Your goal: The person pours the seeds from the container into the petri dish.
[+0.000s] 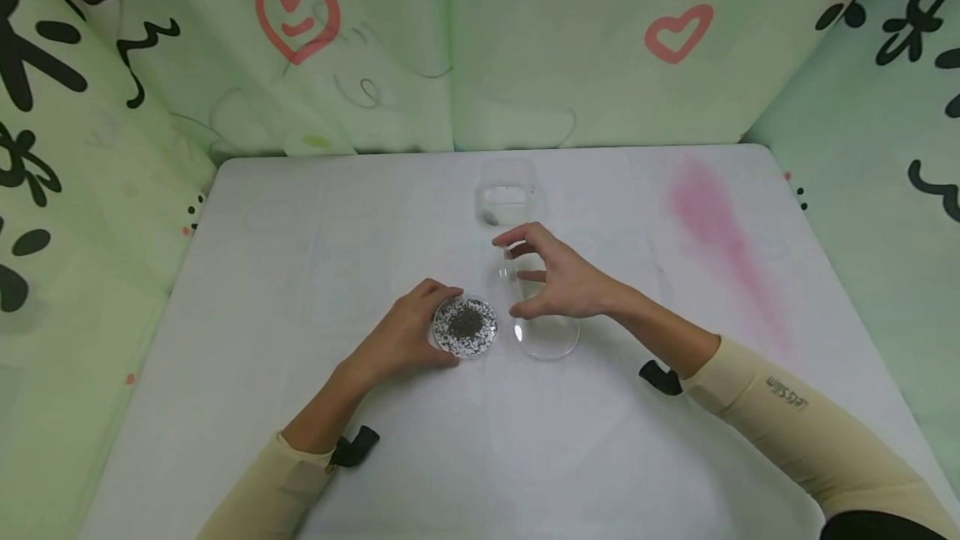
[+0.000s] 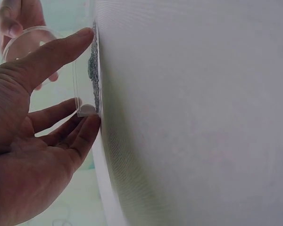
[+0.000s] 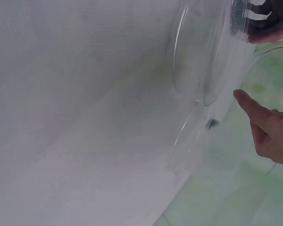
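My left hand [image 1: 408, 327] grips the side of a clear round dish [image 1: 465, 326] between thumb and fingers. Dark grey grains lie across the dish's bottom, densest in the middle. In the left wrist view the dish [image 2: 82, 70] is upright, low at the tabletop. To its right, my right hand [image 1: 562, 277] is raised, thumb and fingers spread round the edge of a clear round lid [image 1: 506, 269], tilted up on its side. Below that hand, another clear round dish [image 1: 547, 344] rests on the table. It also shows in the right wrist view, beside the grain-filled dish [image 3: 237, 19].
A clear plastic box [image 1: 507, 194] stands near the table's back edge with a small grey patch at one corner. White cloth covers the table [image 1: 360, 223], with a pink stain [image 1: 708, 207] at the right. Green curtains [image 1: 510, 48] with drawn hearts hang behind and at both sides.
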A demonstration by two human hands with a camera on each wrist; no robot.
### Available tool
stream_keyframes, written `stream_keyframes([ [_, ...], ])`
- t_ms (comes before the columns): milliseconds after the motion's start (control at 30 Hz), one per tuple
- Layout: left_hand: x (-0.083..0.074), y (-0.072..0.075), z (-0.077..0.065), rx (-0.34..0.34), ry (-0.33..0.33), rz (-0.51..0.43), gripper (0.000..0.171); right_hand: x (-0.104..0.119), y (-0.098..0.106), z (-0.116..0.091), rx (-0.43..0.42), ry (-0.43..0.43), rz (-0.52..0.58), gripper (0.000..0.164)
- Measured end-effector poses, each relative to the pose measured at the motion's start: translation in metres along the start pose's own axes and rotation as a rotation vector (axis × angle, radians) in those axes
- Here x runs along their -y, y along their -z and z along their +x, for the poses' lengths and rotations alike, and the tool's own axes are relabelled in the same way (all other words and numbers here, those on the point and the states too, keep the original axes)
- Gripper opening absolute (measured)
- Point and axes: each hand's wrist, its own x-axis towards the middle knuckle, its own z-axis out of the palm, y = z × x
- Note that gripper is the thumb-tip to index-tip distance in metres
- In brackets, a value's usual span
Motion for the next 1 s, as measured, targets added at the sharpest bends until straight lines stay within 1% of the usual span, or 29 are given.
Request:
stream_keyframes([
  [67, 0.001, 0.000, 0.000, -0.002, -0.002, -0.002, 0.089, 0.000, -0.003, 0.001, 0.002, 0.013, -0.041, 0.084],
  [200, 0.002, 0.001, -0.001, 0.002, 0.005, 0.001, 0.090, -0.003, -0.008, 0.002, 0.018, 0.030, -0.172, 0.086],
  [333, 0.004, 0.002, -0.003, 0.005, 0.009, 0.003, 0.090, 0.000, -0.016, 0.002, 0.041, 0.040, -0.312, 0.087],
  [467, 0.004, 0.004, -0.006, -0.002, 0.004, 0.010, 0.090, 0.002, -0.026, 0.001, 0.070, 0.040, -0.427, 0.089],
  [533, 0.005, 0.006, -0.007, -0.004, 0.004, 0.016, 0.090, 0.003, -0.029, 0.001, 0.087, 0.041, -0.467, 0.088],
  [800, 0.008, 0.013, -0.011, -0.012, 0.031, 0.059, 0.090, 0.007, -0.041, 0.005, 0.142, 0.046, -0.547, 0.083],
  [1000, 0.011, 0.021, -0.014, -0.020, 0.032, 0.063, 0.090, 0.012, -0.054, 0.011, 0.204, 0.072, -0.648, 0.085],
])
